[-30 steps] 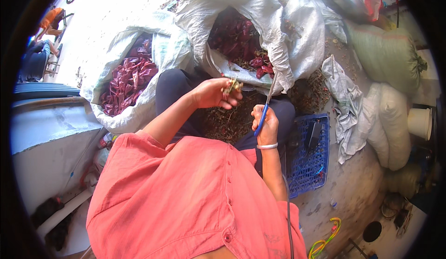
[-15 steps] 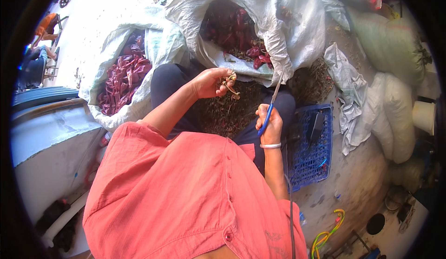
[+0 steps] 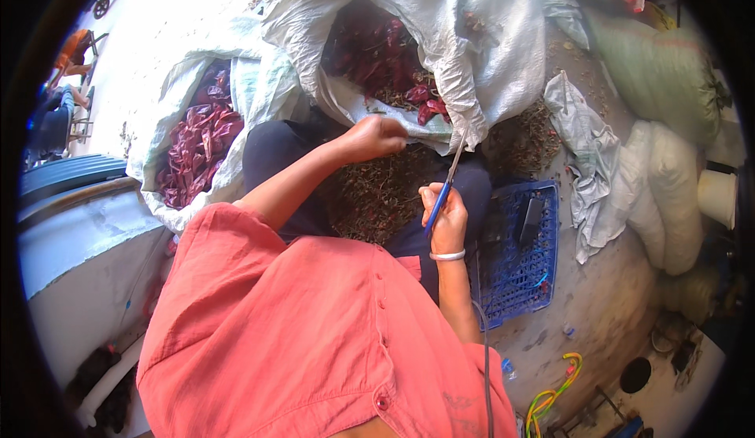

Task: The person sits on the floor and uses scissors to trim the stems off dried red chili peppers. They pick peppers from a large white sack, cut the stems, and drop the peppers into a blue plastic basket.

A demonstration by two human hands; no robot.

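Observation:
My right hand (image 3: 444, 216) grips blue-handled scissors (image 3: 445, 182), their blades pointing up toward the mouth of a white woven sack (image 3: 472, 53) full of dried red chillies (image 3: 377, 49). My left hand (image 3: 376, 137) is closed at the lower lip of that sack; whether it holds anything is hidden. A heap of cut stems and bits (image 3: 377, 194) lies in my lap between the two hands. A white bangle sits on my right wrist.
A second white sack (image 3: 259, 84) of red chillies (image 3: 193, 151) stands at my left. A blue plastic crate (image 3: 523, 269) with a dark object lies at my right. Stuffed sacks (image 3: 668, 194) line the right side. Coloured cords (image 3: 558, 383) lie on the floor.
My left hand has moved up from my lap to the front sack's opening; the small bunch of stems it held is no longer visible. The scissors stay nearly still.

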